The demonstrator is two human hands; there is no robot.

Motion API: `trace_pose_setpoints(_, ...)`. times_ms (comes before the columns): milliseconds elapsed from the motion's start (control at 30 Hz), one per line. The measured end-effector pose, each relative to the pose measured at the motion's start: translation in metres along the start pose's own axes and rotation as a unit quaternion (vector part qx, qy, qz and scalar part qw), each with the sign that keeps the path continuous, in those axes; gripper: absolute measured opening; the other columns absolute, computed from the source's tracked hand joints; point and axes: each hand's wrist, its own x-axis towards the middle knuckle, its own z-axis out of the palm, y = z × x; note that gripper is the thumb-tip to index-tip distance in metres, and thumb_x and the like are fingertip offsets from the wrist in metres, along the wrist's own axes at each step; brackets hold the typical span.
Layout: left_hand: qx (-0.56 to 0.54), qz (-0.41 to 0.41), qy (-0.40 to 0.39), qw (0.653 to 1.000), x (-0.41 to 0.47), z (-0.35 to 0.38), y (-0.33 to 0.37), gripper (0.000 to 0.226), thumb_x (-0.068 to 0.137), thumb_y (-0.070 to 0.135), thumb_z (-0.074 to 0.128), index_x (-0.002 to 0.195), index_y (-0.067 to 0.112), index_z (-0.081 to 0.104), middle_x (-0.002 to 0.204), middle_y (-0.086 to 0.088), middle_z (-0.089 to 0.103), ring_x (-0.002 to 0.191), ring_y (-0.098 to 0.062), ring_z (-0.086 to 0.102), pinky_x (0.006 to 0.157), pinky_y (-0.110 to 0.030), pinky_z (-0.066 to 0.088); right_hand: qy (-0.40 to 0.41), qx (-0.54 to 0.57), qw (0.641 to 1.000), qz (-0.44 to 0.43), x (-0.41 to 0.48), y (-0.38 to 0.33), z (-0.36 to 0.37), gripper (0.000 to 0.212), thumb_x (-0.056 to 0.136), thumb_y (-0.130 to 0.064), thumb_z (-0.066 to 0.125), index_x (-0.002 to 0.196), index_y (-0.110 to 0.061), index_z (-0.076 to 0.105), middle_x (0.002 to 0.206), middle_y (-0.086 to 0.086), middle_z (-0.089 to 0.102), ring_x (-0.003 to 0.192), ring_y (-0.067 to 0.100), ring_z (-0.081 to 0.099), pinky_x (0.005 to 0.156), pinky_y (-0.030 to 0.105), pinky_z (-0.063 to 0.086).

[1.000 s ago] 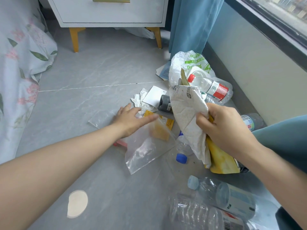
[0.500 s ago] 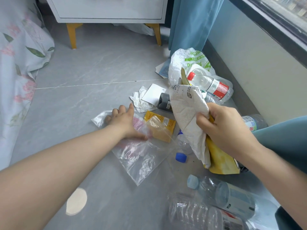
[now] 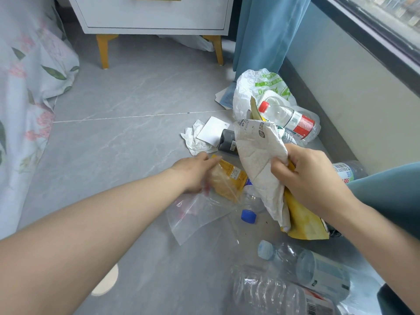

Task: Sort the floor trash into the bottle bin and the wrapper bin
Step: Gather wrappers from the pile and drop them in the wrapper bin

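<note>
left hand [image 3: 195, 173]: reaching out low over the floor [image 3: 125, 98], fingers curled on the top edge of a clear bag [image 3: 200, 214]. looks like a pinch grip, though the fingertips are half hidden behind the plastic
right hand [image 3: 311, 178]: clenched tight round a bunch of stuff, a crumpled white wrapper [image 3: 256, 155] on top and a yellow pouch [image 3: 302, 221] sticking out underneath
clear bag: hangs down from the left hand toward me, lower corner on the floor, something pinkish inside that i can't make out
orange packet [image 3: 231, 176]: lying right at the left hand's fingertips, partly behind the clear bag
between the hands: a blue-capped bottle [image 3: 248, 216] on its side, just below the white wrapper
beyond the left hand: crumpled tissue [image 3: 193, 139], a white card [image 3: 212, 130] on top of it, and a dark bottle [image 3: 228, 142] touching the card
beyond the right hand: white shopping bag [image 3: 261, 87] with green print, and a red-capped bottle [image 3: 293, 119] lying against it
right of the right hand: a labelled bottle [image 3: 345, 171], mostly hidden by the wrist
nearer me than the right hand: a pale-capped bottle [image 3: 318, 271] and a crushed bottle [image 3: 272, 292], both lying down, just beside each other
far past both hands: nightstand [image 3: 154, 14] on yellow legs, blue curtain [image 3: 266, 30] beside it
way left of the left hand: floral sheet [image 3: 22, 87] draping to the floor
</note>
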Motion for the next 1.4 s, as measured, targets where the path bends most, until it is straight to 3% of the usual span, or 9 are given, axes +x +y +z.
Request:
trace_pose_setpoints(133,-0.002,0.003,0.001,1.0,-0.001,0.002,0.004,0.059,0.079,0.027,0.071,0.133,0.03,0.047,0.132,-0.001,0.04,0.112,-0.029,0.054,0.075,-0.031,0.041,0.0,0.005,1.0,-0.001,0.0,0.001,0.0,0.033,0.091,-0.025,0.049,0.071,0.001,0.043,0.064,0.018,0.052,0.065,0.038,0.049,0.054,0.047,0.04)
trace_pose_setpoints(267,-0.028,-0.045,0.024,0.998,-0.004,0.002,0.002,0.041,0.072,0.032,0.077,0.11,0.029,0.061,0.122,0.002,0.044,0.105,-0.026,0.057,0.072,-0.029,0.039,0.001,0.003,1.0,-0.001,0.0,0.003,0.001,0.033,0.091,-0.027,0.048,0.073,0.001,0.045,0.066,0.019,0.054,0.066,0.038,0.051,0.055,0.048,0.042)
trace_pose_setpoints(467,0.084,0.036,0.013,0.996,-0.004,-0.003,0.009,0.037,0.079,0.031,0.073,0.113,0.023,0.059,0.159,0.011,0.014,0.13,-0.021,0.046,0.078,-0.028,0.04,0.008,0.001,1.0,-0.004,0.0,0.004,0.001,0.034,0.089,-0.026,0.049,0.07,0.001,0.042,0.063,0.02,0.051,0.064,0.039,0.048,0.053,0.048,0.04)
trace_pose_setpoints(600,0.098,0.069,0.0,0.993,0.001,-0.004,0.012,0.064,0.077,0.026,0.075,0.132,0.026,0.042,0.142,0.009,0.042,0.122,-0.024,0.052,0.08,-0.031,0.043,0.007,0.001,1.0,-0.001,0.001,0.004,0.001,0.034,0.089,-0.026,0.049,0.069,0.0,0.04,0.063,0.02,0.05,0.061,0.036,0.043,0.054,0.048,0.04)
trace_pose_setpoints(733,0.117,0.06,-0.024,0.991,0.009,-0.005,0.014,0.081,0.071,0.028,0.08,0.139,0.029,0.036,0.14,0.005,0.043,0.122,-0.024,0.053,0.089,-0.038,0.049,-0.001,0.008,1.0,0.006,0.001,0.002,0.002,0.034,0.09,-0.026,0.048,0.067,-0.004,0.037,0.061,0.016,0.048,0.057,0.025,0.037,0.053,0.047,0.039)
trace_pose_setpoints(933,0.149,0.026,-0.029,0.988,0.01,-0.005,0.017,0.056,0.077,0.028,0.074,0.127,0.021,0.05,0.124,-0.002,0.051,0.11,-0.028,0.058,0.073,-0.035,0.046,-0.004,0.01,1.0,0.009,0.001,0.003,0.003,0.035,0.09,-0.025,0.049,0.067,-0.003,0.036,0.062,0.019,0.048,0.057,0.024,0.036,0.054,0.048,0.038)
trace_pose_setpoints(1133,0.012,-0.062,0.005,0.998,-0.013,0.014,-0.004,0.012,0.08,0.026,0.063,0.084,0.017,0.057,0.1,-0.009,0.061,0.097,-0.032,0.06,0.067,-0.029,0.041,0.0,0.009,1.0,0.008,-0.003,0.002,-0.001,0.034,0.089,-0.023,0.05,0.067,-0.003,0.033,0.063,0.022,0.047,0.057,0.022,0.032,0.052,0.045,0.034)
trace_pose_setpoints(1233,-0.061,-0.109,0.036,0.992,-0.034,0.017,-0.014,0.026,0.08,0.025,0.058,0.062,0.015,0.042,0.079,-0.005,0.053,0.088,-0.033,0.061,0.061,-0.027,0.038,0.01,0.004,1.0,0.0,-0.008,-0.005,-0.009,0.035,0.089,-0.018,0.051,0.064,-0.009,0.028,0.059,0.021,0.041,0.056,0.02,0.027,0.051,0.042,0.031)
trace_pose_setpoints(1400,-0.16,-0.178,0.07,0.969,-0.077,-0.015,-0.01,0.034,0.076,0.03,0.062,0.055,0.014,0.041,0.064,-0.002,0.051,0.065,-0.024,0.053,0.05,-0.025,0.035,0.027,-0.01,0.999,-0.014,-0.017,-0.026,-0.032,0.036,0.087,-0.017,0.051,0.063,-0.012,0.025,0.053,0.003,0.026,0.055,0.02,0.022,0.051,0.037,0.025)
